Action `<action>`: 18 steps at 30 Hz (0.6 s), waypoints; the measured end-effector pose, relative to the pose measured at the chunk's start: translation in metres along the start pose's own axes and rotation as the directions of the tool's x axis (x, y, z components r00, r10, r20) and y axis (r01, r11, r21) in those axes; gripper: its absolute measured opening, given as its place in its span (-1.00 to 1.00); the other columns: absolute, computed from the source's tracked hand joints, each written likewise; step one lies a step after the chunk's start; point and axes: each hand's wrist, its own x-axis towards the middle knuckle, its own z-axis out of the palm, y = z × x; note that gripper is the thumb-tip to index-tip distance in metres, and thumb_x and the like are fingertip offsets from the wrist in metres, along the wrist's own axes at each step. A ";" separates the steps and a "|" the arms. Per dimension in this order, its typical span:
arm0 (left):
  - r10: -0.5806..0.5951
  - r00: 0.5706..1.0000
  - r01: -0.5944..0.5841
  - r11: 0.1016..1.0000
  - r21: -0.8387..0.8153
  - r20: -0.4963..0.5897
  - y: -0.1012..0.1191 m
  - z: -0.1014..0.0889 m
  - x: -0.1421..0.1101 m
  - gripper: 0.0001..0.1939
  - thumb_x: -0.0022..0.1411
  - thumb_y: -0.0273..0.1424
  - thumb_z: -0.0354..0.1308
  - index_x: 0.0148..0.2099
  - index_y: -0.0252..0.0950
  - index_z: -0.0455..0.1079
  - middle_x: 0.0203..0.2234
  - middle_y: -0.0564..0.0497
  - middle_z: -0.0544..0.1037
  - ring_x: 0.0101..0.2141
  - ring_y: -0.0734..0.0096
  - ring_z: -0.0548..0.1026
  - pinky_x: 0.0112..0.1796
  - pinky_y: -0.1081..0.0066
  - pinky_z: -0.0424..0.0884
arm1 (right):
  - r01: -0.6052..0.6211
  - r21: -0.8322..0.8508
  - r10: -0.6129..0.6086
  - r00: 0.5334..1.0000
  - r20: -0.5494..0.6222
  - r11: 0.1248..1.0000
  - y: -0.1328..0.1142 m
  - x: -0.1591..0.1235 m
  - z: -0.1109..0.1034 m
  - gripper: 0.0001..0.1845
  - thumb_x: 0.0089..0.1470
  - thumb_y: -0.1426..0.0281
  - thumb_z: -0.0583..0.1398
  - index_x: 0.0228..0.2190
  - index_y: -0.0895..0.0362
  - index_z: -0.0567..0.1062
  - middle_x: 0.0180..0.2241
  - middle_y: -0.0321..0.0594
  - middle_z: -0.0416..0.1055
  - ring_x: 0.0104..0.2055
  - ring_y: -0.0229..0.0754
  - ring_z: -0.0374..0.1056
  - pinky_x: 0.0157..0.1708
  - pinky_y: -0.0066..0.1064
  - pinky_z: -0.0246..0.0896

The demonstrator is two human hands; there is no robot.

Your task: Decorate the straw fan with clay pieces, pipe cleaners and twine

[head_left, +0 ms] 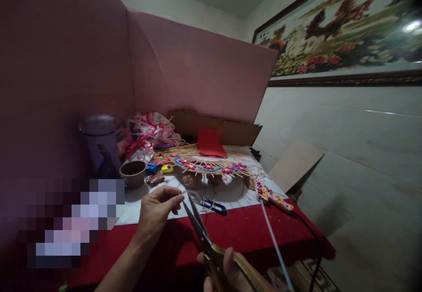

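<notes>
Thumb and forefinger of my left hand (158, 206) are closed in a pinch on the end of a thin strand of twine (183, 192). My right hand (231, 268) grips a pair of scissors (198, 224) by its gold handles. The blades are slightly parted and point up at the twine, close to my left fingertips; whether they touch it I cannot tell. Just beyond lies a blue utility knife (214, 206) among loose strands. Behind it stands a curved straw piece (209, 167) decorated with pink, yellow and blue bits.
A brown cup (132, 175) and a purple flask (102, 147) stand at left, near a heap of pink strips (151, 127). Red paper (211, 142) leans behind. A flower-patterned glue gun (273, 197) with a long glue stick (275, 243) lies at the right edge of the red tablecloth (244, 228).
</notes>
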 end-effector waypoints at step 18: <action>0.037 0.994 -0.043 0.997 0.066 0.100 0.001 -0.001 -0.001 -0.89 -0.09 -0.40 0.30 -0.47 -0.33 0.47 -0.63 0.07 0.42 -0.62 0.54 0.31 -0.63 0.55 0.29 | 0.142 0.170 -0.133 0.989 -0.065 0.975 -0.007 0.018 0.013 -0.09 -0.18 -0.30 -0.09 -0.11 0.20 0.33 -0.59 -0.34 0.25 -0.62 -0.39 0.12 -0.57 -0.52 0.04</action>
